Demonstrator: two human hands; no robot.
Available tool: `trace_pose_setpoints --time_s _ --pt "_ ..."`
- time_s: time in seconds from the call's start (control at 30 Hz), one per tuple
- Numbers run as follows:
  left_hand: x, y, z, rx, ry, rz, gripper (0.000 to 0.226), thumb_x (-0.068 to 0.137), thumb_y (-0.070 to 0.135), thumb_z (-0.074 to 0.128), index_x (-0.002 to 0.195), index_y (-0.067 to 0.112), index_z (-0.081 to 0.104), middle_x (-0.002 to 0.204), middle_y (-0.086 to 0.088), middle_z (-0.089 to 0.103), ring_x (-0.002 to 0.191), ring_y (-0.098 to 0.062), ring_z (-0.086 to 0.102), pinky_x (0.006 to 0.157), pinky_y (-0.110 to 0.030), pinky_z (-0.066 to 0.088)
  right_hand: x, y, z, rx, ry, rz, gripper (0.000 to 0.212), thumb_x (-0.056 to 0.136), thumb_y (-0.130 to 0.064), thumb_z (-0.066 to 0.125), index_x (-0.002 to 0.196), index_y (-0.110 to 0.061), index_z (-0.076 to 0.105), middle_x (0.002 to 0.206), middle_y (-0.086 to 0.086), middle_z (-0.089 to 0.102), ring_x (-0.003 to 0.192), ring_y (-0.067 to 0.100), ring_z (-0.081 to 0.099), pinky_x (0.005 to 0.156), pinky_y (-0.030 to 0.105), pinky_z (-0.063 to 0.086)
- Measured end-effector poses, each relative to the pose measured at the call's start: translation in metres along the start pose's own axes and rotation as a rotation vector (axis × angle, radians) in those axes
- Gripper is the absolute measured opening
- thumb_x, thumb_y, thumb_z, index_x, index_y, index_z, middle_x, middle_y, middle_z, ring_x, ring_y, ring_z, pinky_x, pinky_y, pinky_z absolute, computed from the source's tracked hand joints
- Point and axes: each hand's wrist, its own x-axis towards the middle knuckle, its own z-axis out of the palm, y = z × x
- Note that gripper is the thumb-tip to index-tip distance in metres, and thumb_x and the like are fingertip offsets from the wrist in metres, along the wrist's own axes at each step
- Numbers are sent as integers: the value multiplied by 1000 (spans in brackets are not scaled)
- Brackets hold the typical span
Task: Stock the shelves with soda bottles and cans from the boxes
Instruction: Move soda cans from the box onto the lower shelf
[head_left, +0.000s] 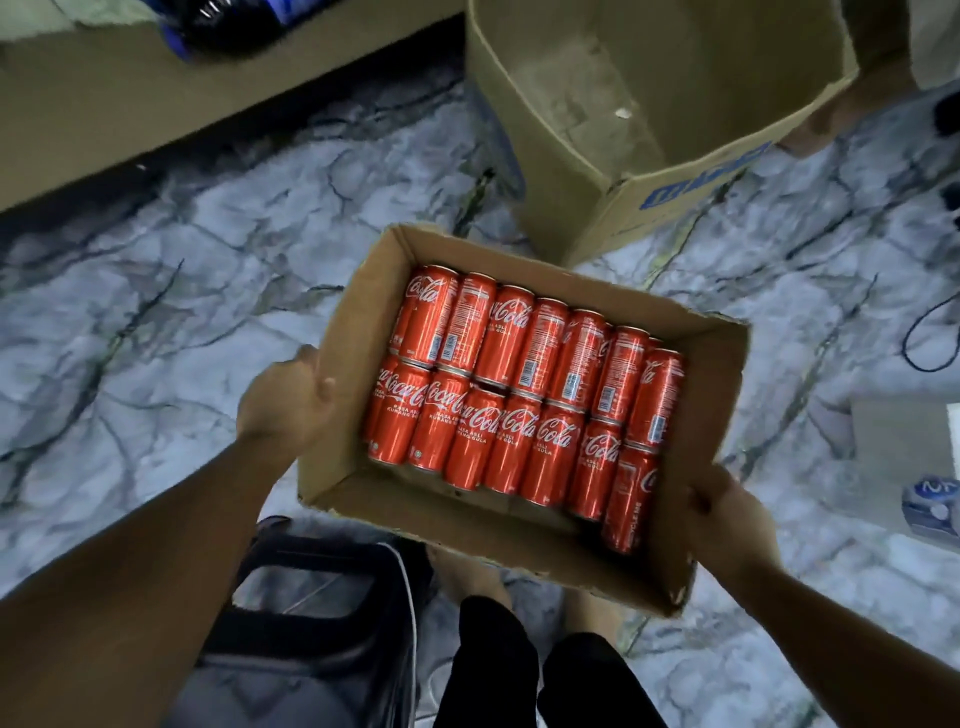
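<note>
Fingers of left hand (283, 402): curled round the left side wall of the cardboard box (358, 322), thumb laid against the upper edge, the other fingers out of sight below. Fingers of right hand (727, 514): grasping the right near corner of the same box, thumb on the outer wall, remaining fingers hidden beneath. Head view, contents: box held off the floor between both hands, top open, torn flap edges along the near rim. Inside, red Coca-Cola cans (519, 395) lie on their sides in two rows, packed touching one another; glimpses of more cans show under the far row. Surroundings: large empty carton (675, 192) with blue print stands beyond the box's far right corner, a strip of marbled floor (182, 270) showing between them. Brown ledge (130, 104) crosses the upper left, well apart from the box, with open floor between. Dark stool (322, 597) sits under the near left corner, beside the person's legs in black shorts (493, 665). Dark cable (924, 332) loops on the floor at the right edge.
</note>
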Motion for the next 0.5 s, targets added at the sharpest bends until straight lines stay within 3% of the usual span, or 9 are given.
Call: trace_pose_setpoints --time_s 0.13,0.5 --pt "6 -62 -12 -11 -1 -126 27 102 28 52 109 3 48 99 -25 63 94 -46 61 64 -43 40 3 -68 3 -59 -25 -90 15 96 -27 46 109 -22 53 83 3 67 72 27 66 66 40 58" --pt "11 -197 -23 -254 -107 -569 28 100 22 49 122 4 47 121 -25 62 113 -47 58 80 -46 44 52 -278 -13 -197 -5 -403 15 99 -27 48 107 -17 54 90 10 65 79 36 60 69 39 51"
